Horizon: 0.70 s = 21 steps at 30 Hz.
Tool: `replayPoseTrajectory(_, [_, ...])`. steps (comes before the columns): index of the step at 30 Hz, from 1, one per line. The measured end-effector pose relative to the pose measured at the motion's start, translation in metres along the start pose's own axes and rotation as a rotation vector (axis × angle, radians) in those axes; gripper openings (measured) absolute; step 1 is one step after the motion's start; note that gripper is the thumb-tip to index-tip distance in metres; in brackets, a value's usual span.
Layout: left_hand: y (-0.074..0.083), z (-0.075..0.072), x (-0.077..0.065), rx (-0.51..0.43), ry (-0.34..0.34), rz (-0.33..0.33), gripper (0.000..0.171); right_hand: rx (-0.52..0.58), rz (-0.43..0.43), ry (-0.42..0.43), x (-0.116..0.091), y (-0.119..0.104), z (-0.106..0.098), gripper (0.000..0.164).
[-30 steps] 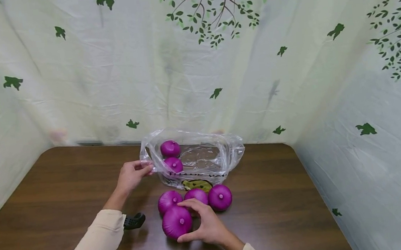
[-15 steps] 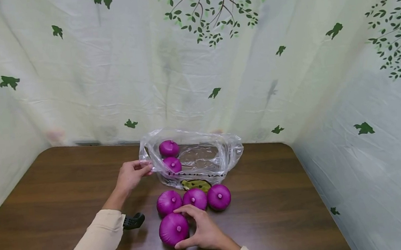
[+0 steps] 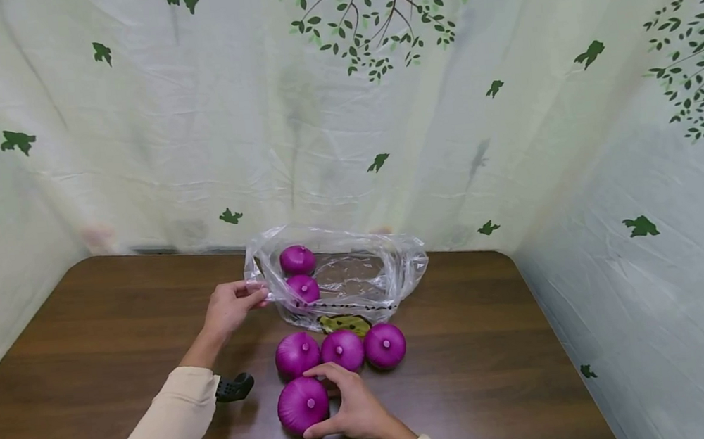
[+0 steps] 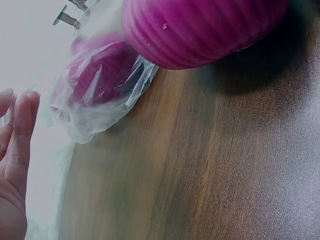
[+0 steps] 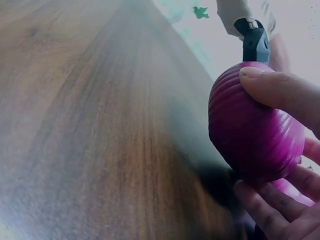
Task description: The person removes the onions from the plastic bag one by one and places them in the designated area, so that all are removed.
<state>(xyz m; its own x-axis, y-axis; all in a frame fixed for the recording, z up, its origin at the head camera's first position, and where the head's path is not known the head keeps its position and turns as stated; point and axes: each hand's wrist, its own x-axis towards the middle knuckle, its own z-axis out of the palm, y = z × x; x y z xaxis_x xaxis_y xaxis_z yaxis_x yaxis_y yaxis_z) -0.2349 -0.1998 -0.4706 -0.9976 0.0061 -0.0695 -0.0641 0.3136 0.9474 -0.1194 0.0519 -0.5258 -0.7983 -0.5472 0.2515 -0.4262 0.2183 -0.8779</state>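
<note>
My right hand (image 3: 356, 408) holds a round, ridged red onion (image 3: 302, 405) at the front, thumb on its near side and fingers on the far side. In the right wrist view the thumb lies over this onion (image 5: 250, 132), with fingers beneath it. My left hand (image 3: 228, 308) pinches the left edge of a clear plastic bag (image 3: 405, 271) between thumb and fingers. Through the bag's opening show two onions (image 3: 297, 260), one behind the other. Just in front of the bag, three more onions (image 3: 385, 346) stand in a row.
The bag lies near the back edge of a brown wooden table (image 3: 481, 369). Behind it hangs a pale curtain (image 3: 240, 117) with green leaf prints. A black strap (image 3: 234, 388) juts from the left wrist, right of the sleeve.
My right hand has drawn its onion slightly left and toward me, leaving a fuller view of the row's middle onion. My left hand keeps its place at the bag's edge.
</note>
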Motion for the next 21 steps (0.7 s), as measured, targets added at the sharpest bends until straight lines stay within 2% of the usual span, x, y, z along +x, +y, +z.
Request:
replayPoseTrajectory(13, [0.0005, 0.0008, 0.0002, 0.0, 0.002, 0.004, 0.033, 0.0, 0.019, 0.018, -0.0018, 0.003, 0.0053, 0.073])
replayPoseTrajectory(21, [0.0024, 0.0014, -0.0005, -0.04, -0.005, -0.002, 0.035, -0.032, 0.017, 0.036, -0.0019, 0.0029, 0.0066, 0.073])
